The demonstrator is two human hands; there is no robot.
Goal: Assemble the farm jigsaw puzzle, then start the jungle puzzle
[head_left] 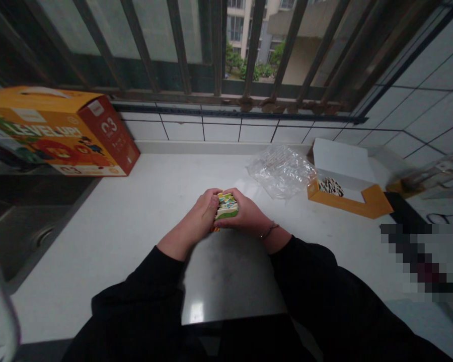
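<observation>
Both hands meet over the middle of the white tabletop and together they grasp a small stack of colourful puzzle pieces. The left hand closes on the stack from its left side, with the fingers curled over the top edge. The right hand holds it from the right and from below, and a thin bracelet shows on that wrist. The stack is lifted a little above the tabletop, or rests on it lightly; I cannot tell which.

To the right lies a crumpled clear plastic bag, and just beside it an open orange tray with a white lid, which has some dark patterned pieces inside. Far to the left an orange puzzle box lies on its side near the sink.

I judge that the step in hand is squaring up the pieces into one neat pile. The next move probably needs a firm, even pressure from both sides, because a loose grip lets thin pieces slide out and fall.
</observation>
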